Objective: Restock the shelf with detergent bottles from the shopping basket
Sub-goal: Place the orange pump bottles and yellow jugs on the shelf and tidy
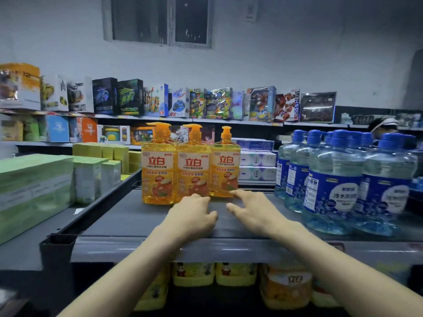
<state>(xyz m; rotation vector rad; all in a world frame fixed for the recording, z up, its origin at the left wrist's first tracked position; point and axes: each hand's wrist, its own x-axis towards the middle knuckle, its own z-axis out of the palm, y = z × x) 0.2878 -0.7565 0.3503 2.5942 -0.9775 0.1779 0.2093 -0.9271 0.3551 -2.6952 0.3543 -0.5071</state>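
Fingers of the left hand (194, 213) bend loosely over the dark shelf (128, 225), holding nothing, knuckles at the base of the middle detergent bottle (193, 165). The right hand (249, 209) is spread wide, one fingertip touching the right detergent bottle (225, 167). The left detergent bottle (158, 167) completes an upright row mid-shelf. Blue jugs (338, 179) crowd the shelf's right end; toy boxes (178, 101) line the far wall.

We face a pale, dimly lit wall (297, 53) with a dark window (160, 19) — below it, long shelves (240, 122) carry toy boxes (217, 102).
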